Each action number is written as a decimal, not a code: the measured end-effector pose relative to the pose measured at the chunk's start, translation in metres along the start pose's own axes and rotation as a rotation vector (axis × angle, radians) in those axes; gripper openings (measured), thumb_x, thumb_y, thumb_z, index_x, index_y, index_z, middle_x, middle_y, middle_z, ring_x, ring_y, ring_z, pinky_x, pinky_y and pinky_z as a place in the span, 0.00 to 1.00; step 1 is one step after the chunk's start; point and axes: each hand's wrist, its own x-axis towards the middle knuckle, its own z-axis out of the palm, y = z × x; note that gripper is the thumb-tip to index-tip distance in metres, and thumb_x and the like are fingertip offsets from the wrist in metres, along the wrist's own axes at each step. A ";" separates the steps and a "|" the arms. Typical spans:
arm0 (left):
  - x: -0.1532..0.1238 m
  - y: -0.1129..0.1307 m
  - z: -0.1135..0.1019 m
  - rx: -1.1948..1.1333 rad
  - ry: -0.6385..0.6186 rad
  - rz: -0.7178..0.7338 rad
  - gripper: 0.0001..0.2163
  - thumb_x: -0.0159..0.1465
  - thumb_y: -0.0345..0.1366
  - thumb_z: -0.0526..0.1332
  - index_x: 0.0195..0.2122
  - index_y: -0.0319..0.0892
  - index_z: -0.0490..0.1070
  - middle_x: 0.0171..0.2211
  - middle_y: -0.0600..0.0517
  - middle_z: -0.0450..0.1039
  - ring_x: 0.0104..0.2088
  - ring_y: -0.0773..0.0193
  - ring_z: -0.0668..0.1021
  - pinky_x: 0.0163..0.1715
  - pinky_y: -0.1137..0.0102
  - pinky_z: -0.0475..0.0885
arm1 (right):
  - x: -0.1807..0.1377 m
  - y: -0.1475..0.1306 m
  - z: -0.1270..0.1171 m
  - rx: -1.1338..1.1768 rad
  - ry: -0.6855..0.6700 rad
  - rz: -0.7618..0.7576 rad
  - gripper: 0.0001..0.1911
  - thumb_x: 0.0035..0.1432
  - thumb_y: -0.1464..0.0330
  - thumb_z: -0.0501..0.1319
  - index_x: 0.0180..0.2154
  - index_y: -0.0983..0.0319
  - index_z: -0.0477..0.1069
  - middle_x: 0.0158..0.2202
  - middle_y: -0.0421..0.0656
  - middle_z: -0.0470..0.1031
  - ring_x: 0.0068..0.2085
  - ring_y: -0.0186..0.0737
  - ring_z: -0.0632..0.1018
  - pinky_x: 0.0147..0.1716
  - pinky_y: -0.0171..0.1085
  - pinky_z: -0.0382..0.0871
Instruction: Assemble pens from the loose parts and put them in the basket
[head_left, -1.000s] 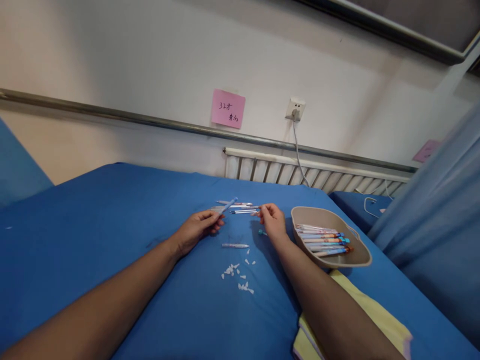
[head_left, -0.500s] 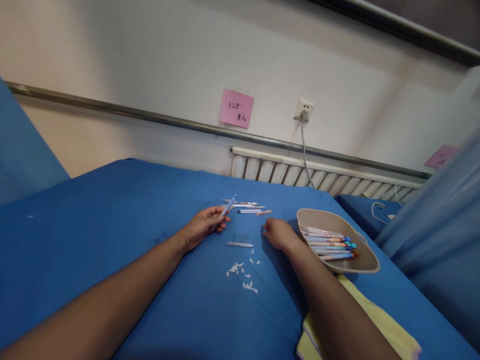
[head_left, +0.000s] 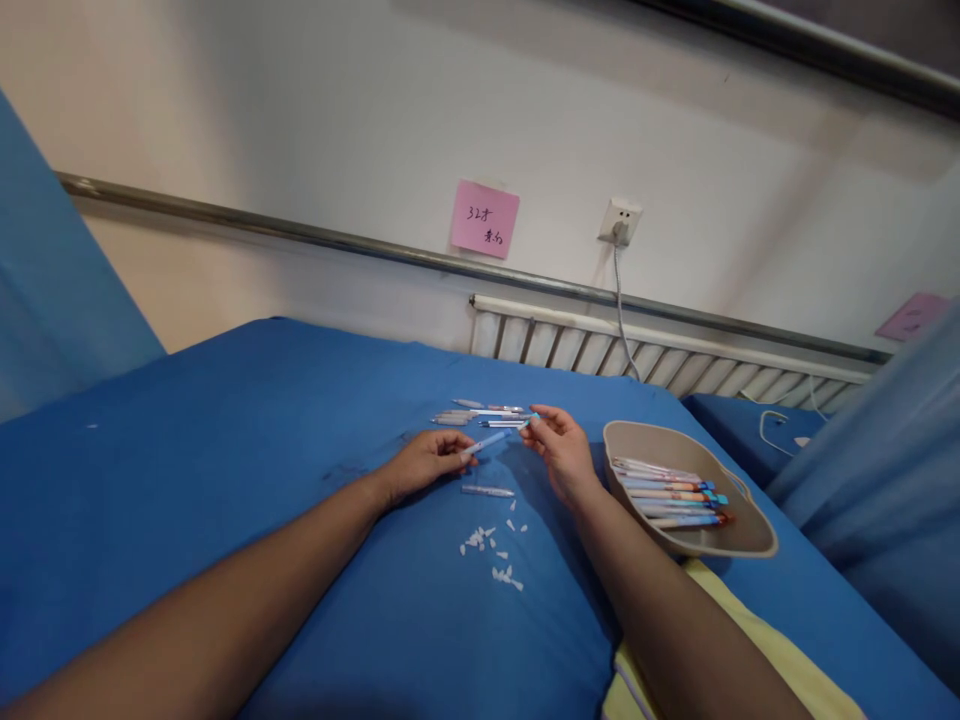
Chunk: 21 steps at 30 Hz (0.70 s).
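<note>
My left hand (head_left: pixel 426 466) is closed on a light blue pen barrel (head_left: pixel 490 441), which points right and slightly up. Pinched in the fingertips of my right hand (head_left: pixel 564 452) is a small light-blue pen part (head_left: pixel 529 421), close to the barrel's far end but apart from it. Just beyond the hands lie several loose pen pieces (head_left: pixel 453 415) and refills (head_left: pixel 498 424), partly hidden by my right fingers. A clear pen barrel (head_left: pixel 487 491) rests on the blue cloth nearer me. Small white cone-shaped tips (head_left: pixel 478 539) are scattered below it.
A beige basket (head_left: pixel 750 540) holding several pens (head_left: pixel 675 492) stands to the right. A yellow cloth (head_left: pixel 757 640) lies under my right forearm. Behind the blue-covered surface (head_left: pixel 300 400) are a radiator (head_left: pixel 555 340) and a wall; a blue curtain (head_left: pixel 870 460) hangs at right.
My right hand has risen and turned, bringing the small light-blue part up near the barrel. My left hand has moved slightly right and tilted the barrel lower, toward my right hand.
</note>
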 end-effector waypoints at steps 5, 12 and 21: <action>-0.001 0.001 0.000 0.020 -0.013 0.016 0.15 0.53 0.43 0.65 0.36 0.37 0.73 0.31 0.51 0.75 0.29 0.67 0.72 0.30 0.73 0.64 | -0.003 0.003 0.008 -0.021 -0.023 -0.003 0.15 0.44 0.62 0.67 0.35 0.61 0.71 0.26 0.37 0.73 0.28 0.34 0.76 0.29 0.34 0.70; 0.000 0.000 -0.001 0.017 -0.008 0.003 0.15 0.52 0.42 0.65 0.36 0.37 0.73 0.31 0.51 0.75 0.28 0.67 0.72 0.29 0.73 0.64 | 0.000 0.004 0.006 -0.104 -0.030 -0.068 0.15 0.43 0.62 0.68 0.33 0.61 0.70 0.25 0.37 0.73 0.25 0.32 0.75 0.27 0.33 0.69; 0.000 0.000 0.000 -0.032 0.023 -0.026 0.15 0.52 0.43 0.65 0.36 0.37 0.73 0.32 0.49 0.76 0.26 0.68 0.72 0.29 0.72 0.66 | -0.001 0.012 0.001 -0.285 -0.052 -0.203 0.12 0.46 0.63 0.65 0.33 0.60 0.71 0.26 0.37 0.73 0.27 0.33 0.74 0.31 0.35 0.70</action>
